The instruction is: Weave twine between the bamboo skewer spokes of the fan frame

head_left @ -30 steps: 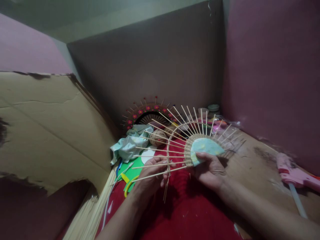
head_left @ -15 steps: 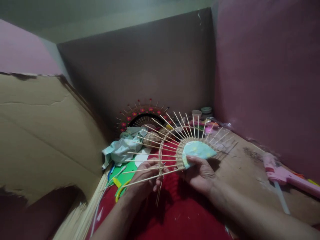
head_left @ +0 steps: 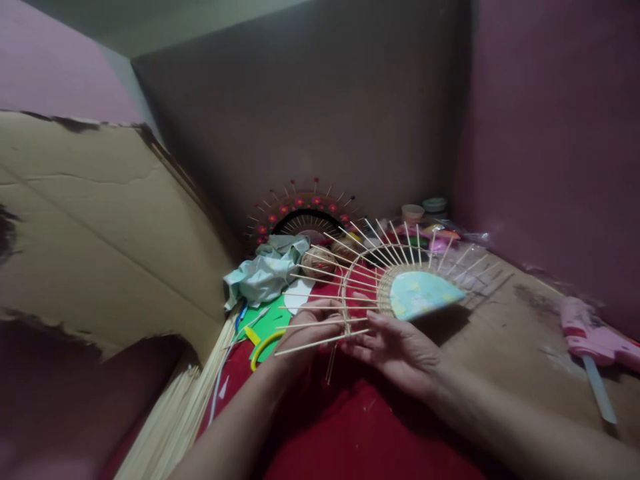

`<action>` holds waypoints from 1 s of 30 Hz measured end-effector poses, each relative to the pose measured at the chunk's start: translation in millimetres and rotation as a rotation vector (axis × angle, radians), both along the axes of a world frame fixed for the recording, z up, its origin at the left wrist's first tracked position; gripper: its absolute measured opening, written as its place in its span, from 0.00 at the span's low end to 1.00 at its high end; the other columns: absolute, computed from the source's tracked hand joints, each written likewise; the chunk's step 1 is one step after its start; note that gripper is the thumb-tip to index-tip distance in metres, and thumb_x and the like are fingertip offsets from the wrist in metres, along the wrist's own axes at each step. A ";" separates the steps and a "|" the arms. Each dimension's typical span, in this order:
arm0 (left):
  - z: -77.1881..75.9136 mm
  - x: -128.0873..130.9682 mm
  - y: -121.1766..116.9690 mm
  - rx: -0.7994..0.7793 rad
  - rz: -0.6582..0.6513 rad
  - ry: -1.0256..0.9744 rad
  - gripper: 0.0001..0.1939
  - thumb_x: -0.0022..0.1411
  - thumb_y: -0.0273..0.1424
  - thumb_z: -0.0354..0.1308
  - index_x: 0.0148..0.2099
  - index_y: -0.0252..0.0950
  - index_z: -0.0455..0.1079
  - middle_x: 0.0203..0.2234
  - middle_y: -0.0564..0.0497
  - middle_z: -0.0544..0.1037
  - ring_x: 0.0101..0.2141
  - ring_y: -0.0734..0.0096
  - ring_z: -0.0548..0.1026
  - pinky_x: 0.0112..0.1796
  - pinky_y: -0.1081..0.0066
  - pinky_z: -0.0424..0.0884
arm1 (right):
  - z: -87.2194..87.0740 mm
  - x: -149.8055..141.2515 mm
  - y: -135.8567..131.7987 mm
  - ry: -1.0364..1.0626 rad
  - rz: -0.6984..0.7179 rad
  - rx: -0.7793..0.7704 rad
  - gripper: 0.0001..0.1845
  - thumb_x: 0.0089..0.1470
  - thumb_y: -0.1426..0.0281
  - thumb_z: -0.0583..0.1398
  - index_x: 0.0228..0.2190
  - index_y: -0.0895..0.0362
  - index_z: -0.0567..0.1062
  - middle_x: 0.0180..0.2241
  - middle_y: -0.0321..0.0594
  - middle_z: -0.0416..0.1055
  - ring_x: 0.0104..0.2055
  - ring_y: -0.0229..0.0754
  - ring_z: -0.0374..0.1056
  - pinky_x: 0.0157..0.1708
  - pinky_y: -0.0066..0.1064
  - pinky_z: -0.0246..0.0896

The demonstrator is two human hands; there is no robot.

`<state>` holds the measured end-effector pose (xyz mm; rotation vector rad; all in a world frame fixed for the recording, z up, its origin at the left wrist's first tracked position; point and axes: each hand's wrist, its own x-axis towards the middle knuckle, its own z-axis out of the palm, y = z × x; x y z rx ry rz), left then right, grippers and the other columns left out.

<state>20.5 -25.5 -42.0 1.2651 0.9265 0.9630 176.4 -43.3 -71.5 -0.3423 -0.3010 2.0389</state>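
Note:
A half-round woven stick fan (head_left: 387, 293) is held up in front of me, its thin sticks radiating outward. Its middle is a half-circle of light blue patterned fabric (head_left: 425, 295), bordered by a tightly woven band. Farther out, a thin strand ring (head_left: 345, 283) runs across the sticks, and its loose ends hang below. My left hand (head_left: 315, 327) is closed around the lower left sticks at that ring; its fingertips are partly hidden. My right hand (head_left: 400, 350) has its thumb on the lowest sticks and its fingers beneath, beside the woven band.
A finished-looking fan with pink flowers (head_left: 307, 207) leans at the back wall. Twine balls (head_left: 319, 261), crumpled cloth (head_left: 267, 270), green sheet (head_left: 270, 320) and yellow-handled scissors (head_left: 260, 350) lie leftward. A pink glue gun (head_left: 585, 333) lies right; torn cardboard (head_left: 100, 227) stands left.
My right hand has slid from the fabric middle to the lowest sticks, closer to my left hand. The whole view has shifted, so the surroundings sit farther right and lower sticks overlap my fingers.

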 end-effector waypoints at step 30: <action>4.9 -29.8 17.7 -0.055 0.028 0.081 0.10 0.48 0.32 0.65 0.29 0.30 0.69 0.21 0.51 0.70 0.19 0.79 0.67 0.21 0.77 0.61 | -2.1 1.1 -1.5 -0.101 0.010 -0.067 0.04 0.41 0.82 0.61 0.25 0.68 0.75 0.27 0.49 0.75 0.31 0.45 0.72 0.39 0.38 0.68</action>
